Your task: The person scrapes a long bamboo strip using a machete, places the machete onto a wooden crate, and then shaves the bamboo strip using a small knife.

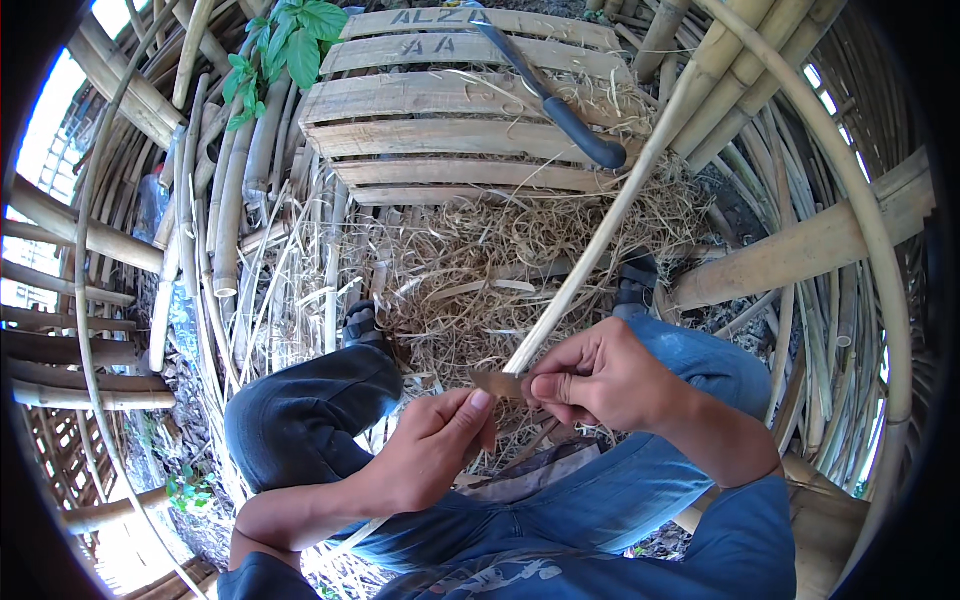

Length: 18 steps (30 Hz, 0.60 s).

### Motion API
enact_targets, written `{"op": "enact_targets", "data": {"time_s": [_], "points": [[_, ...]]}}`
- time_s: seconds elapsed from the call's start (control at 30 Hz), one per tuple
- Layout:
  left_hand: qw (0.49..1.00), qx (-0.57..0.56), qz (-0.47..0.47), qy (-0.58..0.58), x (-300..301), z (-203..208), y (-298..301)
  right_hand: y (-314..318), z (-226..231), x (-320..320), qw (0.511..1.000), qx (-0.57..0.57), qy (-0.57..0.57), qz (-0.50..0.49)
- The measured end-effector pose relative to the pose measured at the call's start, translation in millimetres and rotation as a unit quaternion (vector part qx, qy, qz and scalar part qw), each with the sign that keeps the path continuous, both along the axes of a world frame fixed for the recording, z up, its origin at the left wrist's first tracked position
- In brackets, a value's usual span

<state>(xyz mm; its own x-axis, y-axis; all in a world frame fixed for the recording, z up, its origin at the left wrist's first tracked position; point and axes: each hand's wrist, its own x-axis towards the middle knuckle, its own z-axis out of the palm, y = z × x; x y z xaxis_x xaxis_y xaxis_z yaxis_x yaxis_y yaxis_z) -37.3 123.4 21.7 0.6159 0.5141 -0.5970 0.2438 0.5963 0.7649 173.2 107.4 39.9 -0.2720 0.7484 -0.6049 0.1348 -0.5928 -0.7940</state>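
A long pale bamboo strip point(594, 254) slants from the upper right down to my two hands in front of my lap. My left hand point(430, 450) is closed round its lower part, the thumb lying along the top, and the strip's thin end shows again below the wrist. Between thumb and bent fingers my right hand point(610, 385) pinches a small knife blade point(497, 383). That short, brownish metal blade lies across the strip, its tip close to my left thumb. Any handle is hidden inside the right hand.
Ahead stands a slatted wooden crate point(400, 100) with a dark-handled large knife point(585, 135) on it. Curly shavings point(470, 250) cover the ground between my feet. Bamboo poles point(235, 200) stand at left, a thick pole point(790, 250) juts in at right, and a leafy plant point(300, 45) grows beside the crate.
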Motion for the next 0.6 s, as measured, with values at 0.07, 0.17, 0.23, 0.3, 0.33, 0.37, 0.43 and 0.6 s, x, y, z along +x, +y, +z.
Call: {"op": "enact_targets", "data": {"time_s": [0.07, 0.17, 0.23, 0.3, 0.33, 0.37, 0.43, 0.6], "points": [[1.000, -0.001, 0.001, -0.006, 0, 1, 1, 1, -2, 4, 0.998, 0.049, -0.013, -0.025], [1.000, -0.017, 0.001, 0.003, -1, 1, 2, 4, 0, 7, 0.998, 0.029, -0.021, -0.056], [1.000, -0.029, 0.010, 0.005, -1, 1, 2, 5, 0, 9, 0.997, 0.043, -0.030, -0.061], [1.000, -0.026, 0.010, 0.006, -2, 4, 2, 5, 1, 11, 0.996, 0.056, -0.037, -0.065], [1.000, -0.023, 0.011, 0.006, -2, 5, 2, 6, 1, 13, 0.994, 0.070, -0.038, -0.070], [1.000, -0.021, 0.010, 0.005, -2, 5, 3, 7, 0, 15, 0.993, 0.084, -0.041, -0.076], [0.999, -0.043, 0.011, 0.000, -3, 4, 4, 8, -2, 17, 0.992, 0.084, -0.048, -0.081], [0.999, -0.033, 0.007, -0.003, -2, 4, 3, 10, 2, 22, 0.989, 0.097, -0.045, -0.098]]}}
